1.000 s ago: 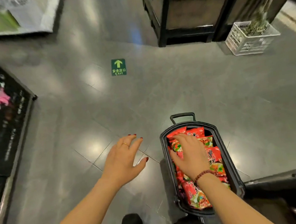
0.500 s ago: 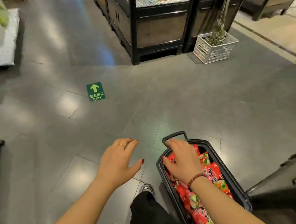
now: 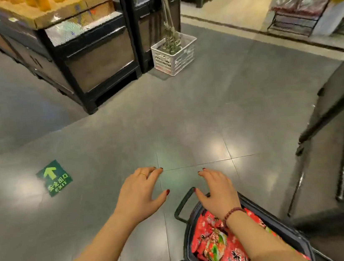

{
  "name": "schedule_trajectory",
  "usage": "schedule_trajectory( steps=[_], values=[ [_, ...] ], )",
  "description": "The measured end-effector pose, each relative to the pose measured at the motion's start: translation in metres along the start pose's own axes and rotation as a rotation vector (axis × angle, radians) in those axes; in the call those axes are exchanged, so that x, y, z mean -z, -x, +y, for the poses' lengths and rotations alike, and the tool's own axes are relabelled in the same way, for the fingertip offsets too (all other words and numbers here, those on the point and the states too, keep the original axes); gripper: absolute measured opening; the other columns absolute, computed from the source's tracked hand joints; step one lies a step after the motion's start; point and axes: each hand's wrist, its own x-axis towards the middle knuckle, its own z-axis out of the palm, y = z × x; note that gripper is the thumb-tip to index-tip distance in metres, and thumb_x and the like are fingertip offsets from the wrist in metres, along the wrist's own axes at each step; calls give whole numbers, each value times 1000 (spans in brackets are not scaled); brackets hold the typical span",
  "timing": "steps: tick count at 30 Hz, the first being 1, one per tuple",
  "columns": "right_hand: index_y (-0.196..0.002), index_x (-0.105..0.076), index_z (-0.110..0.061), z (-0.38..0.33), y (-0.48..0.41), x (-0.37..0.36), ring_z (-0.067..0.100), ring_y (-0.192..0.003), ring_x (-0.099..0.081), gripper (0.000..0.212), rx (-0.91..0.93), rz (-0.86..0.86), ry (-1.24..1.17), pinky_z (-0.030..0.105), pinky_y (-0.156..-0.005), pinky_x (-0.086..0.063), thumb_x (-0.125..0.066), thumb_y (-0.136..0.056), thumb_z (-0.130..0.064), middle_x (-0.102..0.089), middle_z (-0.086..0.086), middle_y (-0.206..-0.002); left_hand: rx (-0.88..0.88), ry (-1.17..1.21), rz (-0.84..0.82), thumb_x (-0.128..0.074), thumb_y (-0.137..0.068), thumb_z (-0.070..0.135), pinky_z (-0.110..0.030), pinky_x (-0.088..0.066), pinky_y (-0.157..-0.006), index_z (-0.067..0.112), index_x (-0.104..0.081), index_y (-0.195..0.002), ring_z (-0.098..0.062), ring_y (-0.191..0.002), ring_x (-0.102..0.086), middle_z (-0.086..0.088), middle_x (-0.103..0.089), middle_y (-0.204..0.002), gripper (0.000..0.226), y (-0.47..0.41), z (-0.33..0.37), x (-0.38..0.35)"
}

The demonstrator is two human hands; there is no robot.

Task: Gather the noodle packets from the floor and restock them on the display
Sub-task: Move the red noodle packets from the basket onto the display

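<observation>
Since a second ago: my right hand [image 3: 217, 192] has lifted off the noodle packets [image 3: 221, 246] and now hangs over the far end of the basket [image 3: 289, 231], by its handle [image 3: 181, 203]; my view has swung up toward the stands.

Item, right hand: fingers spread and loose, grasping nothing, just above the handle end of the basket.

Item, left hand [image 3: 141, 196]: fingers spread, empty, hovering over bare floor [image 3: 187, 117] just left of the basket.

Item, noodle packets: red, heaped inside the basket, filling it to about the rim. None seen lying on the floor around the basket.

Item, display stands [image 3: 96, 59]: dark frames, well beyond the basket, across open floor. A white crate [image 3: 175, 56] sits beside them. A green exit sticker [image 3: 55, 178] lies left of the basket.

Item, dark rack [image 3: 341, 130]: close on the basket's right.

Risks, as I judge them: gathering looks done, carrying is next. Lifting the basket by one end handle could tip it and spill the heaped packets. Swinging it rightward could knock it against the rack.
</observation>
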Motion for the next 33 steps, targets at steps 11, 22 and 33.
schedule_trajectory(
  steps=[11, 22, 33],
  values=[
    [-114, -66, -15, 21, -26, -1, 28, -106, -63, 49, -684, 333, -44, 40, -88, -52, -59, -75, -45, -66, 4, -116, -766, -23, -221, -45, -79, 61, -35, -59, -73, 19, -64, -121, -24, -105, -65, -3, -68, -114, 63, -209, 9, -22],
    [-129, -55, -26, -33, 44, -13, 17, -128, -44, 45, -1385, 604, -154, 39, -112, -32, -56, -86, -43, -53, -6, -135, -1386, -72, -368, -51, -76, 56, -37, -57, -70, 14, -68, -118, -30, -96, -67, -8, -70, -108, 62, -261, 92, -54],
    [-138, -45, -27, -30, 118, -43, 14, -133, -36, 51, -1687, 810, -330, 35, -115, -28, -57, -90, -42, -45, -7, -142, -1582, 5, -414, -47, -76, 62, -37, -53, -82, 14, -62, -127, -31, -111, -59, -8, -65, -120, 71, -230, 219, -87]
  ],
)
